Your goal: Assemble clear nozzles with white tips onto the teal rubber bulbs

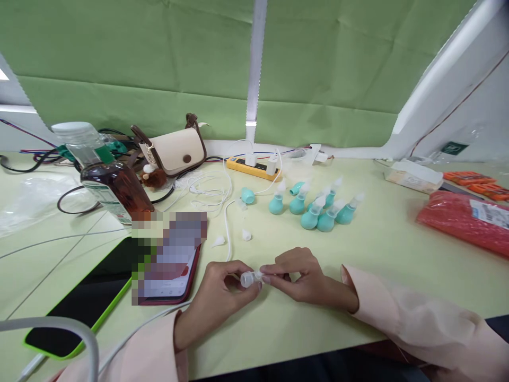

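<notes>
From my remote seat, following the head camera, I start at the far left, where crumpled clear plastic lies on the pale green surface. Next I see a white-capped bottle of amber liquid, and in front of it a black-screened phone with a bright green edge. Just beside that lies a second phone, its screen partly pixelated. A cream handbag with brown trim sits behind them, near a tangle of white cable.

Near the middle I have the left hand, its thumb and fingers pinching a translucent tube just above the front of the surface. Beyond it are two loose white tips, a turquoise bulb on its side and a yellow power strip.

The right hand is narrowed to a pinch at the tube's slimmer end; I cannot tell whether that end is a separate piece. Behind it six clear-tipped turquoise bulbs stand clustered, some leaning.

Farther right I find a white box, orange items and a red package with a label.
</notes>
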The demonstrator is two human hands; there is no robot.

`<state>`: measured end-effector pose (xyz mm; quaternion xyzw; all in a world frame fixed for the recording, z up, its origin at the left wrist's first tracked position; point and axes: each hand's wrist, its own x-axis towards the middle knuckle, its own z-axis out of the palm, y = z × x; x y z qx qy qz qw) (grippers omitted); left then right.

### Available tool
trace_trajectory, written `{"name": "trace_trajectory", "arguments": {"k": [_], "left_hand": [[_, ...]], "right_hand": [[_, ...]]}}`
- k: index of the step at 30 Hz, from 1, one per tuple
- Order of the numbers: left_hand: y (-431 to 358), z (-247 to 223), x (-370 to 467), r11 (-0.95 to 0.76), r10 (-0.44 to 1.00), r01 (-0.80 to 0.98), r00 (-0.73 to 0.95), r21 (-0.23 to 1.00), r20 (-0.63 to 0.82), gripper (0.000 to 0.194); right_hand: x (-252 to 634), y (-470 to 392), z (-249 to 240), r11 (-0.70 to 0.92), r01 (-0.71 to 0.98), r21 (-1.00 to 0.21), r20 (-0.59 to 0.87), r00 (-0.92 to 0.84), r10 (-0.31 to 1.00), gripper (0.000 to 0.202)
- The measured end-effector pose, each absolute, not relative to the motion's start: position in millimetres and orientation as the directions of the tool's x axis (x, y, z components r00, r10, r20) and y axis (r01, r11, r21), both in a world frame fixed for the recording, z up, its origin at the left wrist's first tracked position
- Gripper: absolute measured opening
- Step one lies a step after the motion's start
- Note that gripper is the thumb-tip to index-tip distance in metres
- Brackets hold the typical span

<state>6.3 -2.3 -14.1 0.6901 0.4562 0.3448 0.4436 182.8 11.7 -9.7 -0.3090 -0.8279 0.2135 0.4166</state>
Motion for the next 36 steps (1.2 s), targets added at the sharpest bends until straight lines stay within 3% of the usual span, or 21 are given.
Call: {"name": "trace_trajectory", "arguments": {"k": [4,8,12,15,19,25,32,34,36], "left_hand": [[-2.5,-13.0,6.6,-0.199,0.934,0.334,0.350,0.921,0.075,0.011],[-2.8,-11.8,7.2,-0.195,0.937,0.352,0.341,0.915,0.068,0.011],[-3.2,-11.9,7.5,-0.209,0.939,0.383,0.337,0.900,0.074,0.012],[-3.6,-12.6,6.9,-0.217,0.939,0.397,0.335,0.892,0.079,0.012],[-3.6,-12.7,6.4,-0.229,0.935,0.401,0.345,0.887,0.085,0.011],[-2.6,-9.8,6.5,-0.225,0.932,0.376,0.351,0.899,0.087,0.013],[-3.7,-12.5,4.5,-0.221,0.949,0.345,0.291,0.912,0.120,0.017],[-4.0,-12.3,4.1,-0.240,0.948,0.354,0.287,0.904,0.139,0.017],[-4.5,-12.3,4.0,-0.262,0.944,0.354,0.290,0.898,0.161,0.016]], "right_hand": [[184.2,12.4,-12.2,0.802,0.371,-0.469,0.626,-0.500,0.598,0.016],[188.5,14.1,-17.9,0.875,0.433,-0.219,0.685,-0.570,0.454,0.015],[192.3,14.2,-15.1,0.863,0.505,0.032,0.650,-0.666,0.366,0.016],[193.5,14.0,-10.8,0.849,0.513,0.127,0.615,-0.712,0.339,0.016],[191.9,14.5,-13.5,0.879,0.471,0.070,0.640,-0.698,0.323,0.013],[185.9,12.8,-18.5,0.908,0.373,-0.193,0.717,-0.578,0.390,0.014],[182.9,2.3,-15.6,0.843,0.505,0.185,0.638,-0.714,0.288,0.025],[181.8,0.6,-16.9,0.854,0.493,0.166,0.643,-0.711,0.285,0.025],[180.9,0.8,-17.5,0.895,0.446,0.015,0.656,-0.680,0.328,0.023]]}}
